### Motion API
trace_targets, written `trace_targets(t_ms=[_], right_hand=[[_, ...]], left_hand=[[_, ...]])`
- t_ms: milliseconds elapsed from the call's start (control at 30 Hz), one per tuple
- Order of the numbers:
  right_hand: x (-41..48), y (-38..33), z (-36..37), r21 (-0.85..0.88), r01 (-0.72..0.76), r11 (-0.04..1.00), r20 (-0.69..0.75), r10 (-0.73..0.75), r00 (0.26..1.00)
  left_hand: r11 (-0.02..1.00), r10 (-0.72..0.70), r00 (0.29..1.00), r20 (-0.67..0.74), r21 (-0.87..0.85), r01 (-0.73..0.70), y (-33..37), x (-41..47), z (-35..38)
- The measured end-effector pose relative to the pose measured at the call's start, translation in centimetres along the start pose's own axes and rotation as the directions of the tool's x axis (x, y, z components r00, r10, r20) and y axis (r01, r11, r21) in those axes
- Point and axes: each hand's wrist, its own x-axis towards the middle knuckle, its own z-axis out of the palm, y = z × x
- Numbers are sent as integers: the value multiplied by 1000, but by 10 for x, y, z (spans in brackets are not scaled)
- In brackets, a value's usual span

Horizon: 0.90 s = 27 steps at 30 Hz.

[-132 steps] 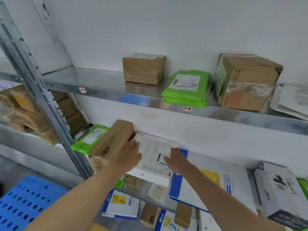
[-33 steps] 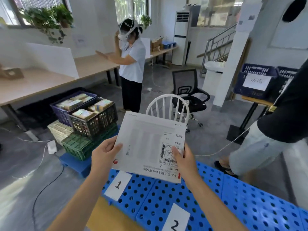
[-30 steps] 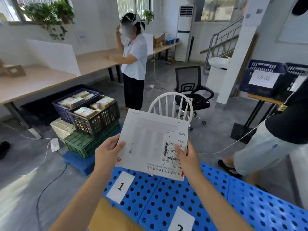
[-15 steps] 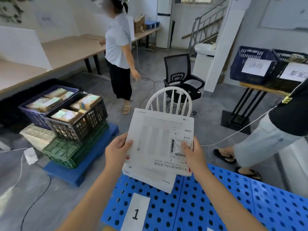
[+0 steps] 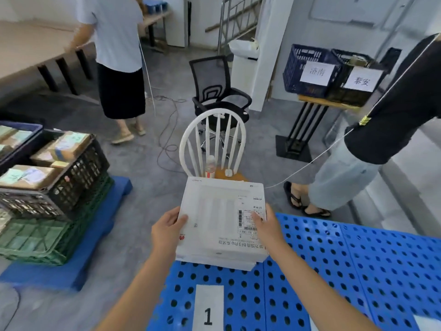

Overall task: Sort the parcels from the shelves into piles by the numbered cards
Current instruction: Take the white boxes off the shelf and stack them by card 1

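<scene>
I hold a flat white parcel with a barcode label in both hands, low over the far edge of the blue perforated pallet. My left hand grips its left edge and my right hand grips its right side beside the label. A second white parcel lies on the pallet just under it. The white card numbered 1 lies on the pallet right in front of this pile.
A white spindle chair and a black office chair stand beyond the pallet. Stacked crates of parcels sit on a blue pallet at left. One person stands at back left, another at right, near labelled crates on a stand.
I carried the white parcel from the shelf to the pallet. Over the last second my view tilted down and both hands lowered it toward the pile behind card 1.
</scene>
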Motion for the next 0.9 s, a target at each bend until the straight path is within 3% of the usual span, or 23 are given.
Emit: trace_targets(t_ms=[333,433,500,600,733,900], right_hand=[[-4,2,5,-115,-5,993,26,8,1000],[-8,-10,-15,-251,44,967,29,-38,999],[-12,-20,-33,-331,66,941,1,-69,998],[-21,-30,-63,-457,102,884,-37,-133,990],[-43,-37,-103,-573,143,807,-63,-218,974],[-81,-45,-162,-622,167,765,-137,-316,939]], left_hand=[[1000,-3,999,41,19,3,-3,17,-14],[969,96,995,13,226,-97,11,20,-15],[895,212,976,42,393,-211,27,16,-9],[780,357,907,221,464,-420,54,0,11],[518,519,708,480,481,-707,83,-35,51],[157,528,501,686,500,-851,115,-103,111]])
